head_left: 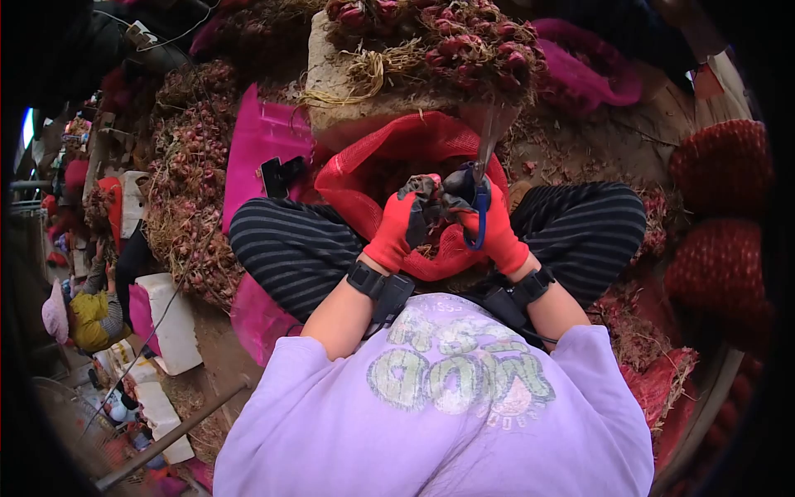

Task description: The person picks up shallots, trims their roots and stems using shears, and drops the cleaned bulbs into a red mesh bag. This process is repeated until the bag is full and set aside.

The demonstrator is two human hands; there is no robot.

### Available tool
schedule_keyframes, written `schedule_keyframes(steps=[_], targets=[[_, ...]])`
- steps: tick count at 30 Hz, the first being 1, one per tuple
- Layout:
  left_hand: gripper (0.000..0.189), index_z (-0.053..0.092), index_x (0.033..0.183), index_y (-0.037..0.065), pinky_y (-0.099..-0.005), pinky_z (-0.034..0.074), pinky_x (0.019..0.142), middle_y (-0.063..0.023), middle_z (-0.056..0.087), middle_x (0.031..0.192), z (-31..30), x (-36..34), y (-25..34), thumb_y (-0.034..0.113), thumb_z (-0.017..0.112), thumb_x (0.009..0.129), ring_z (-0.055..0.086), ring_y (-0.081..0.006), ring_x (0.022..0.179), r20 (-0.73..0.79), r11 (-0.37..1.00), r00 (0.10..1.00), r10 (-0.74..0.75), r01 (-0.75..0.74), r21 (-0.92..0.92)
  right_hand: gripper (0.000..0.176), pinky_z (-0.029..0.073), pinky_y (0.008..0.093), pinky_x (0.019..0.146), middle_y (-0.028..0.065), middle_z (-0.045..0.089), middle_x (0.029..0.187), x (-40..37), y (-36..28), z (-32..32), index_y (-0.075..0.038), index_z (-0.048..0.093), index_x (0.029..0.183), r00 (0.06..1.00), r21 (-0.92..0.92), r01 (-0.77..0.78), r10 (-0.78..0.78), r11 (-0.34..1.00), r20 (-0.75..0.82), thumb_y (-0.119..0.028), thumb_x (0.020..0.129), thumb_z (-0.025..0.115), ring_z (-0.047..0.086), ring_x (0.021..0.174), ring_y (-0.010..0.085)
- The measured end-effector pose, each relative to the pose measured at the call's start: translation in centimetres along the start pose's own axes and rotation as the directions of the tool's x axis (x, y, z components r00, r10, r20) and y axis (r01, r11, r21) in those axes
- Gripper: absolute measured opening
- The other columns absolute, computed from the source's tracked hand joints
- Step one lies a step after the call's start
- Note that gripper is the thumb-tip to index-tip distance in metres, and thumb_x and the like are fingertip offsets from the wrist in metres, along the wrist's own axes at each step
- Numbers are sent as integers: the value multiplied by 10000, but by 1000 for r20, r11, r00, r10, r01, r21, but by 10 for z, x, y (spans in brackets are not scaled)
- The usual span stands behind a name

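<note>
My left hand (399, 222), in a red glove with dark fingers, is closed with a small reddish bulb, seemingly a shallot (431, 180), at its fingertips. Close beside it, my right hand (493, 228), gloved the same way, is wrapped round a pair of scissors (481, 203) with a blue handle. The blades point away from me, up toward the pale block. Both hands are over the mouth of a red mesh bag (443, 126) that stands open between my knees. Dark fingers hide much of the bulb.
A pale foam block (335, 74) in front carries bunches of shallots (472, 50). More heap up at left (186, 157), near a pink sheet (257, 149) and a phone-like black device (281, 176). Full red mesh sacks (719, 166) stand right. Another person (95, 313) sits far left.
</note>
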State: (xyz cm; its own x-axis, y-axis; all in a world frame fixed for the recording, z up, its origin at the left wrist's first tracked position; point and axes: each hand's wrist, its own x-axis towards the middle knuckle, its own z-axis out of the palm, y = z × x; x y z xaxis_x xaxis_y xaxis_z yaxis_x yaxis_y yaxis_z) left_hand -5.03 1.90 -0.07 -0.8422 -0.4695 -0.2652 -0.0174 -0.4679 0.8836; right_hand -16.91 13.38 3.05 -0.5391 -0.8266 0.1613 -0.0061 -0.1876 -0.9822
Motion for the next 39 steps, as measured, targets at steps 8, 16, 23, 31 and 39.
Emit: schedule_keyframes(steps=[8,16,23,31,39], targets=[[257,545,1019,104,-222,460,661,6,562,847,8,-1,16,342,501,931,544,-95,761,-81,797,973,-218,130,-589,283,481,278,736,78,620,965,3,9,-11,-12,547,1030,944,147,-311,323,939,-70,-80,786,673,595,821,134],[305,533,1009,104,-221,453,637,16,532,811,-11,-4,6,387,435,950,532,-98,696,194,921,958,-212,262,-288,450,468,353,827,167,607,1024,-1,12,-7,-11,527,1134,1000,-345,4,-12,939,-21,-133,734,693,602,955,297],[305,529,982,83,-232,436,618,2,535,808,-1,-17,8,367,420,958,503,-80,678,114,899,989,96,-135,417,393,471,386,779,185,603,964,2,3,-5,-7,548,1059,989,-477,145,-113,867,96,-89,698,679,586,909,356],[348,530,1085,58,-242,466,709,-9,539,911,13,-12,22,367,487,931,507,-88,737,97,998,995,-31,26,58,318,479,330,761,153,620,953,5,31,-15,3,549,1050,971,-328,-196,136,924,-198,-72,758,648,615,877,273],[371,535,1091,56,-249,487,729,-21,548,965,-14,-3,-4,386,449,944,551,-103,816,42,957,998,-37,23,291,357,478,330,755,142,616,975,0,29,-10,-20,540,1064,986,-128,-167,164,978,-33,-99,744,677,616,888,258]])
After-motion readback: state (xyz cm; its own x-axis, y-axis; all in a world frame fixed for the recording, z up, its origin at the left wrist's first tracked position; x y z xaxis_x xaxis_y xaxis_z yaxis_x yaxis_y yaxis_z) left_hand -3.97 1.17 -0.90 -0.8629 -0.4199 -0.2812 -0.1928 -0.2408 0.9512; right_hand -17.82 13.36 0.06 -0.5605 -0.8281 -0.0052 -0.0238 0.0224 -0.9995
